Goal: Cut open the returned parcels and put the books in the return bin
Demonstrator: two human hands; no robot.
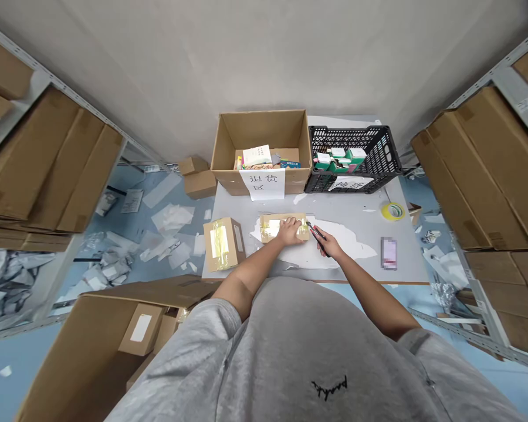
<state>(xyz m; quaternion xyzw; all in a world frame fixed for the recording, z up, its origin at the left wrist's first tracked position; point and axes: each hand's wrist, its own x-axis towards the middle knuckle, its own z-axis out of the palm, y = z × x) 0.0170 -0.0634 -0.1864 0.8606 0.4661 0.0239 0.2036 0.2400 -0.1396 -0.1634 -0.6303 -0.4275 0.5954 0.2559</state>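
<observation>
- My left hand [289, 230] lies open and palm down on a small cardboard box sealed with clear tape [268, 228], pressing on it without gripping. The box sits flat near the middle of the grey table [405, 264], on scraps of white paper [334, 249].
- My right hand [328, 243] is curled closed around a slim black tool [312, 230], perhaps a box cutter, though I cannot make out a blade. Its tip is just at the box's right end.
- A second taped cardboard box [223, 244] stands to the left. To the right lie a yellow roll of tape [393, 211] and a phone [389, 253].
- At the far edge stand an open brown carton [259, 132] holding books and a black plastic crate [354, 140].
- If this tool is a blade, a slip along the tape could reach my nearby left hand, and too deep a stroke could nick what is inside. The loose paper could also let the box slide.
</observation>
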